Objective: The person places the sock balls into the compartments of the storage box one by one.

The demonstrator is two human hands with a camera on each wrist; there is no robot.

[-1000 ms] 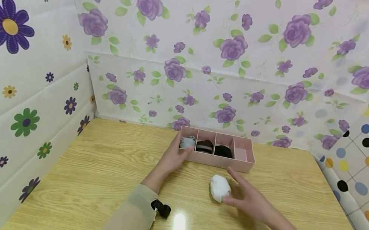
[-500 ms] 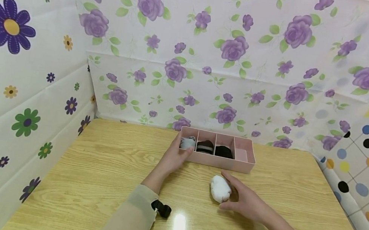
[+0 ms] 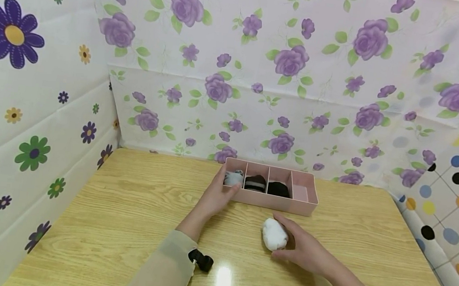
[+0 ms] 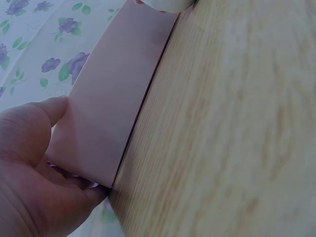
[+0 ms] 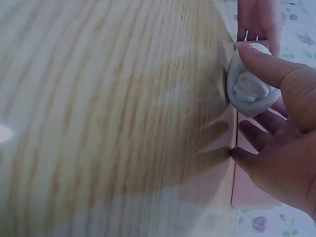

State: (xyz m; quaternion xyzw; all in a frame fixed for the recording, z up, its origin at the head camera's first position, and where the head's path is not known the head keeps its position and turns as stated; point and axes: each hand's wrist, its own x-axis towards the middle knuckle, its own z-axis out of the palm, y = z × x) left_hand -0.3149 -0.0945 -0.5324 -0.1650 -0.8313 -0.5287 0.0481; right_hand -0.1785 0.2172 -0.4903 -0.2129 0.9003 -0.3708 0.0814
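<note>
A pink divided storage box stands at the back of the table. My left hand grips its left end, the thumb on the front wall and the fingers round the side; the left wrist view shows the box wall between thumb and fingers. A rolled white sock sits in front of the box. My right hand holds it from the right; in the right wrist view the thumb lies on the white sock and the fingers curl behind it, partly hidden.
In the box's compartments, left to right, lie a grey rolled sock, a dark striped one and a black one; the right compartment shows its bare floor. Flower-printed cloth hangs behind the wooden table.
My right hand's fingers and thumb have moved left and closed around the white sock, which has hardly moved. My left hand keeps its grip on the box.
</note>
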